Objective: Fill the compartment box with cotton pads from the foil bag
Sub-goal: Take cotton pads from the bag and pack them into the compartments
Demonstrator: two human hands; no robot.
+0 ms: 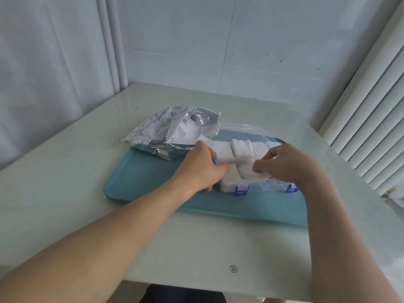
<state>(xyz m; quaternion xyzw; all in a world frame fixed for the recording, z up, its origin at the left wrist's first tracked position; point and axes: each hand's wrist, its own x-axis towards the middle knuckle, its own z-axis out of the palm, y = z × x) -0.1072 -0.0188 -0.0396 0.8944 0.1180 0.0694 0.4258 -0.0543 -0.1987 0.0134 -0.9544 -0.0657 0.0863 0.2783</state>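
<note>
A clear compartment box (pixel 265 187) with blue latches stands open on a teal tray (pixel 148 178), its lid (pixel 244 130) laid back. White cotton pads (pixel 227 149) fill its left and rear compartments. My left hand (pixel 201 169) grips the box's left end, thumb over the rim. My right hand (pixel 284 162) pinches a small stack of cotton pads (pixel 251 171) over the box's middle. The foil bag (pixel 166 132) lies open at the tray's back left, white pads showing in its mouth.
The tray sits on a pale glass table (pixel 196 248) set in a corner. A curtain (pixel 54 73) hangs to the left, a ribbed radiator-like panel (pixel 371 119) runs along the right, and a wall stands behind.
</note>
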